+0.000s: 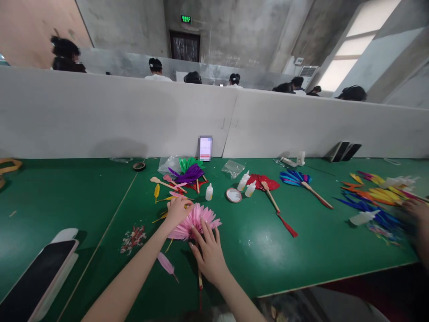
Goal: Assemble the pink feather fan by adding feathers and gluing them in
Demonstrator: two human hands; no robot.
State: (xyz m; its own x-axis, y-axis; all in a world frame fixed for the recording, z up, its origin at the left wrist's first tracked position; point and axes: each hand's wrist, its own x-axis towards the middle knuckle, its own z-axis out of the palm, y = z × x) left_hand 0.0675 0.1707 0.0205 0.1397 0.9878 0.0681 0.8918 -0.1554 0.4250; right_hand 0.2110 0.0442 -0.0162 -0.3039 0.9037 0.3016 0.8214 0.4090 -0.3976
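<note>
I see a glossy, smooth green tabletop (268, 250) and rough, matt concrete on the wall (231, 40). The fan handle (273, 200) looks wooden, the small bag (233, 168) clear, shiny plastic.

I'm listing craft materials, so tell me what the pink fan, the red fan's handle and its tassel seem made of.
Pink fan: likely feathers, real or imitation, with a soft sheen; separate tapering blades overlap.
Red fan, its handle: probably smooth wood, judging by the pale tan colour; plastic isn't ruled out.
Tassel: apparently thread, gathered at the top and flaring below; fibre unclear.
</note>
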